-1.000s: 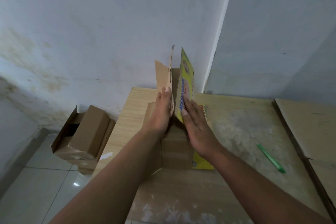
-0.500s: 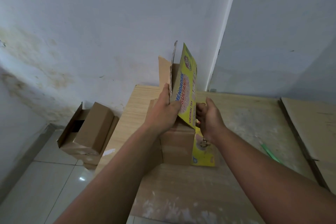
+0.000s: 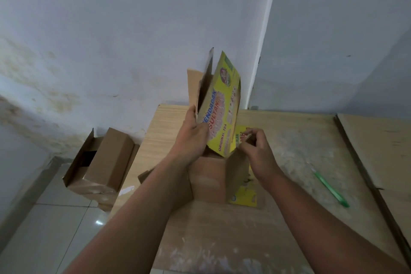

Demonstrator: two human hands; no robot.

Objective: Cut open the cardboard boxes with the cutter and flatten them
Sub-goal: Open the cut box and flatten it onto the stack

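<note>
A yellow printed tea carton [image 3: 224, 107], cut open, stands half unfolded on the wooden table [image 3: 289, 144]. Its brown inner panels face me and a yellow flap lies flat at the front. My left hand [image 3: 193, 138] grips the upright yellow panel at its left edge, thumb in front. My right hand [image 3: 258, 151] pinches the top edge of a smaller side flap just right of that panel. The green cutter [image 3: 329, 187] lies on the table to the right, away from both hands.
Several plain brown cardboard boxes [image 3: 100, 162] sit stacked on the tiled floor left of the table. A second board [image 3: 382, 155] adjoins the table on the right. Walls meet in a corner right behind the carton.
The upright yellow panel has swung open, showing more of its printed face. My right hand has left that panel and now pinches a side flap; my left hand has shifted its grip up slightly.
</note>
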